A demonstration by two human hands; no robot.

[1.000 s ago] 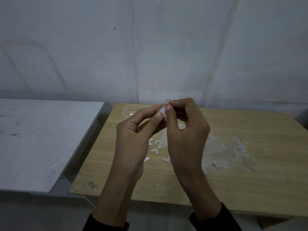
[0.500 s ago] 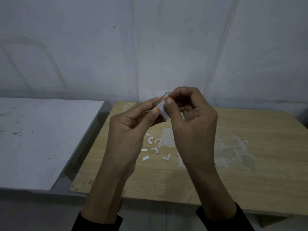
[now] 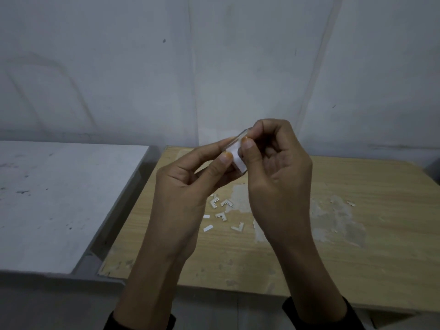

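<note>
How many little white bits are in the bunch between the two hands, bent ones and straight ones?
Bent white bits: 4
Straight white bits: 2
Total: 6, plus one bit half hidden by the left hand.

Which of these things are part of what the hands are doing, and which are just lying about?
In hand:
- small clear piece, white on one face, pinched by the left hand and the right hand

Lying about:
- white L-shaped bits and short strips on the wooden table, untouched
- small scrap further right
- white table at the left
</note>
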